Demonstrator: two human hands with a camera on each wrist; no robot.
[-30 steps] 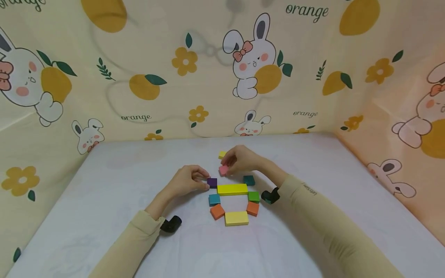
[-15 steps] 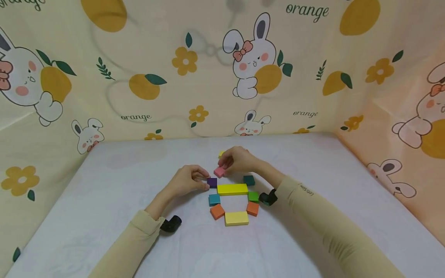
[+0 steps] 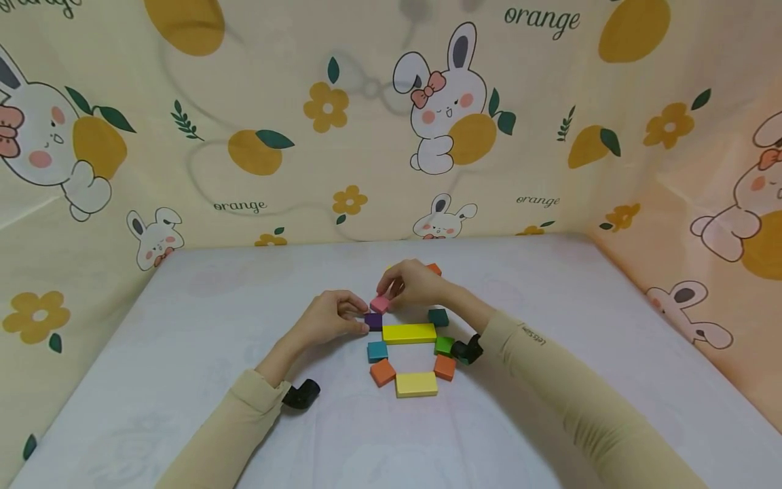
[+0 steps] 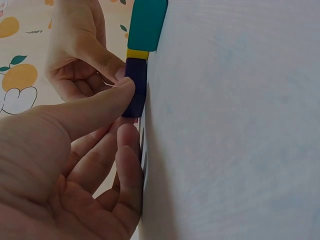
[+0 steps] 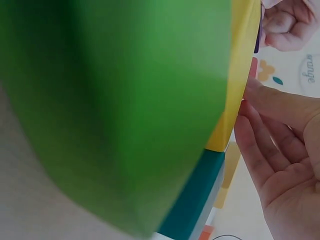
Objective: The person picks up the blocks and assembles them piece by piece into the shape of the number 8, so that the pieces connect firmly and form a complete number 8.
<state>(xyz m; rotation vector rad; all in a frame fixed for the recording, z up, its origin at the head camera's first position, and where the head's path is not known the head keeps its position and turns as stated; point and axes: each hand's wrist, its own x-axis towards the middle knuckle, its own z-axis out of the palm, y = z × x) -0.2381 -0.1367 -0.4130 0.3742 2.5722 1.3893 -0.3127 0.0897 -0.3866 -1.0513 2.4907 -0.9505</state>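
Left of the long yellow block [image 3: 409,333], my left hand [image 3: 328,316] holds a small purple block [image 3: 373,322] between thumb and fingers. In the left wrist view its thumb lies against the purple block [image 4: 135,90]. My right hand [image 3: 417,284] pinches a pink block [image 3: 379,305] just behind the purple one; whether the two touch I cannot tell. In the right wrist view only a sliver of the pink block [image 5: 253,68] shows past the yellow block [image 5: 241,70]. A dark teal block [image 3: 438,317] sits behind the long yellow block's right end.
Nearer me, a blue block [image 3: 377,352], a green block [image 3: 444,346], two orange blocks [image 3: 383,373] and a pale yellow block [image 3: 417,385] form a ring with the long yellow one. Beyond the right hand lies another orange block [image 3: 434,269]; a yellow one is mostly hidden.
My right hand has carried the pink block left and slightly nearer, up to the purple block. The orange block behind the right hand has come into sight. My left hand has stayed put.
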